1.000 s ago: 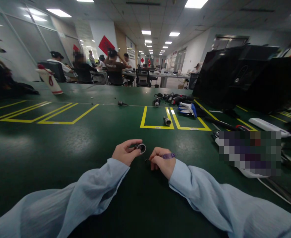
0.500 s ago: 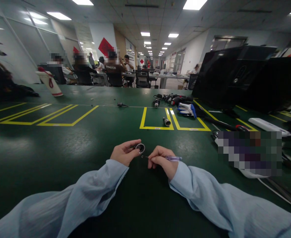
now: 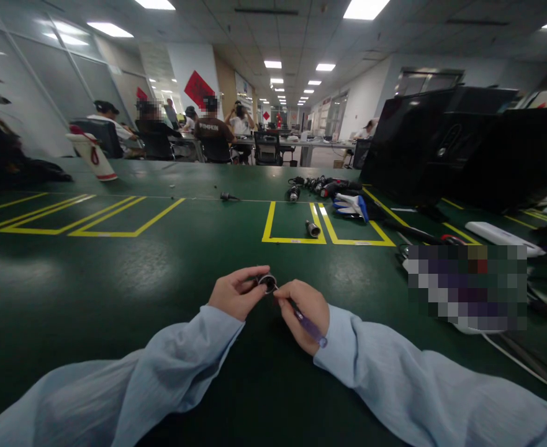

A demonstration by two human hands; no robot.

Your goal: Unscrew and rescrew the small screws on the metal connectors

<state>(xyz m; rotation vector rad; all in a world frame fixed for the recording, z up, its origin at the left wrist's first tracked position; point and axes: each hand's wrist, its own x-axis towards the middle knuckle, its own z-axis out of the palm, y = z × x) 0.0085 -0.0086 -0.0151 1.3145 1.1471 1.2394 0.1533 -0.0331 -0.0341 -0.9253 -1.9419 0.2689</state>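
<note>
My left hand (image 3: 236, 293) grips a short hollow metal sleeve (image 3: 267, 284) between thumb and fingers, its round open end turned toward me and to the right. In my right hand (image 3: 307, 310) is a slim screwdriver (image 3: 311, 329) with a see-through purple handle, which points down and right across the palm. Its thin shaft reaches the right rim of the sleeve; whether the tip is inside the opening I cannot tell. Both hands are close together above the green tabletop (image 3: 171, 360). Farther off, another metal sleeve (image 3: 313, 229) lies within a yellow taped box.
Beyond it lie a dark chuck-like part (image 3: 228, 196), tools with cables (image 3: 322, 186) and blue-white gloves (image 3: 350, 206). On the right are a white power strip (image 3: 503, 238) and black monitors (image 3: 431, 143). A white cup (image 3: 95, 156) stands far left. Several people sit at tables behind.
My right hand has moved slightly left to the sleeve, and the screwdriver's handle has swung down toward me. A small curved piece showed at its tip before. The left hand's sleeve shifted slightly.
</note>
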